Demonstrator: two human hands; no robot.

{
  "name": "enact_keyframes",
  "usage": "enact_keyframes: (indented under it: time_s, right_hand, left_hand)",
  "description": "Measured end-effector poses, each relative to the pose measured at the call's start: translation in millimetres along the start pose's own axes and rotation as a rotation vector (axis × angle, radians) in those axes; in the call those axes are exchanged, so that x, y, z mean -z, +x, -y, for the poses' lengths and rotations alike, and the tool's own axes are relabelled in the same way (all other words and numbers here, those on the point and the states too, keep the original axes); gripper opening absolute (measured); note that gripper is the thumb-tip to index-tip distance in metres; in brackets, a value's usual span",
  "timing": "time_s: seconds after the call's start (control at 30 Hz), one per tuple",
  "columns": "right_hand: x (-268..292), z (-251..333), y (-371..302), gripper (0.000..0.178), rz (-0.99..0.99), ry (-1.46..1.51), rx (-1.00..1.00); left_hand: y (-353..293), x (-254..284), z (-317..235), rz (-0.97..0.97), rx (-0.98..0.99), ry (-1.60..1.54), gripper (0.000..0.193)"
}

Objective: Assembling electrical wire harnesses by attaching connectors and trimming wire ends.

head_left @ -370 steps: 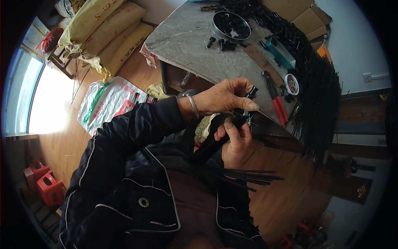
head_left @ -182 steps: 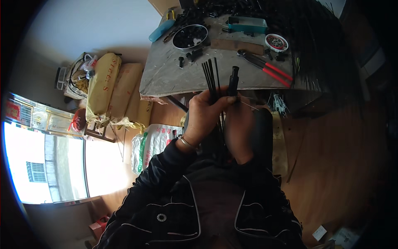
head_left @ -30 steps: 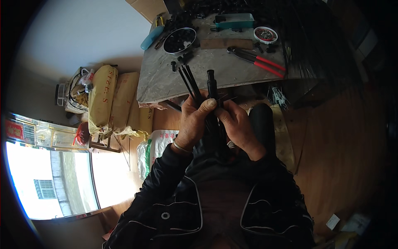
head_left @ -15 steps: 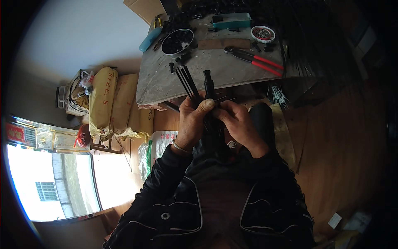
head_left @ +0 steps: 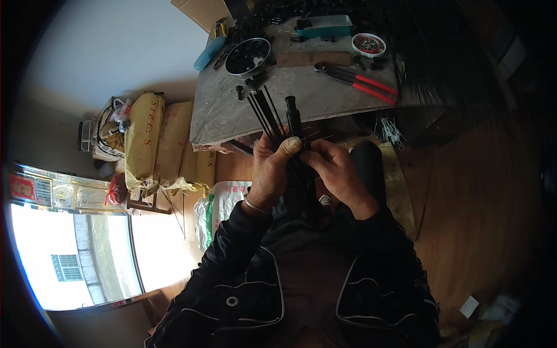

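In front of the table edge I hold what looks like a black umbrella frame. Its thin ribs (head_left: 255, 116) fan upward past my left hand (head_left: 271, 174). Beside them stands a stepped black tube end (head_left: 293, 113). My left hand is wrapped round the bundle, thumb pressed across the front. My right hand (head_left: 336, 177) is closed in a pinch against the right side of the frame, where thin wire ends stick out. What lies exactly between its fingertips is hidden. Below both hands the dark lower part of the bundle merges with my dark clothes.
On the grey table (head_left: 217, 119) lie red-handled cutters (head_left: 374, 89), a cardboard strip (head_left: 313, 59), a round bowl (head_left: 248, 73) of black parts, a teal tray (head_left: 332, 33) and a white dish (head_left: 369, 54) of small pieces. Yellow sacks (head_left: 142, 139) stand at left. Dark rods (head_left: 441, 64) crowd the right.
The ribs above my left hand have spread apart, one now leaning nearer the tube. Both hands keep their grip in nearly the same place.
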State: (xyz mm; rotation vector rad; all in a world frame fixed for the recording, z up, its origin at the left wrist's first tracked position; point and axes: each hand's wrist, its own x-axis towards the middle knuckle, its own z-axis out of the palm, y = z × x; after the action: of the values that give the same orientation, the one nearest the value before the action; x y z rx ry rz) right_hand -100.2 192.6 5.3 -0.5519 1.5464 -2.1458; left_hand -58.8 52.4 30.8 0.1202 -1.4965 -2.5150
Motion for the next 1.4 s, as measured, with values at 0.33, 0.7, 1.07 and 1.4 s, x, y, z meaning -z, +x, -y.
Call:
enact_keyframes:
  time_s: [0.33,0.7,1.07,1.4]
  right_hand:
    - [0,-7,2,0.02,-0.036,-0.014,-0.076]
    - [-5,-4,-1,0.017,-0.038,-0.084,-0.068]
    - [-17,-2,-7,0.028,-0.206,-0.243,0.132]
    - [2,-5,-1,0.029,-0.055,-0.096,-0.073]
  left_hand:
    - [-2,-1,2,-0.05,-0.014,0.033,0.023]
    - [-7,4,1,-0.028,0.013,0.008,0.022]
    - [-4,6,-8,0.03,-0.096,0.374,0.027]
    - [-4,10,-10,0.049,0.035,0.214,0.025]
